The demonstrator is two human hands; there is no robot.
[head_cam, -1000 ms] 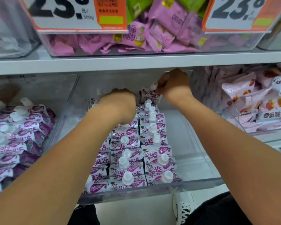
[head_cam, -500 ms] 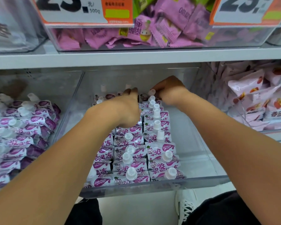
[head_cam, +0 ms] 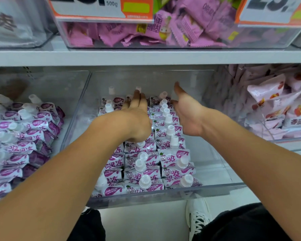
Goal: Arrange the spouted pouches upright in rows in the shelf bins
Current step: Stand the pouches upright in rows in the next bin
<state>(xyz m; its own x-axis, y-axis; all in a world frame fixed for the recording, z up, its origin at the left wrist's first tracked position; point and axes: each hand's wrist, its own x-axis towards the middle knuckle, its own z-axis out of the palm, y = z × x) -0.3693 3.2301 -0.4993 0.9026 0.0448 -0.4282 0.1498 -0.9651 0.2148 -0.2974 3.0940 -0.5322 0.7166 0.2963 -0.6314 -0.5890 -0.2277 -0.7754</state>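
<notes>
My left hand (head_cam: 137, 117) reaches into the clear middle bin (head_cam: 163, 193) with the fingers straight and close together, palm down, and the fingertips lie on the tops of the spouted pouches (head_cam: 170, 153) at the back of the bin; it pinches nothing. My right hand (head_cam: 186, 117) is beside it, open and relaxed with the thumb spread away, the palm turned toward the left, just beside the right row of pouches; I cannot tell if it touches them. The pouches stand upright in three rows that run from the front wall of the bin to the back, white and purple, each with a white cap (head_cam: 145, 181) pointing up. The rows fill the left and middle part of this bin, and the right part of its floor is bare. In the bin on the left (head_cam: 76, 101) more purple pouches (head_cam: 21, 136) of the same kind lie in a loose leaning pile. The bin on the right holds pale pink snack bags (head_cam: 274, 108). On the shelf above (head_cam: 146, 56) there is a bin of pink wrapped candies (head_cam: 163, 30) with orange price tags (head_cam: 102, 7).
</notes>
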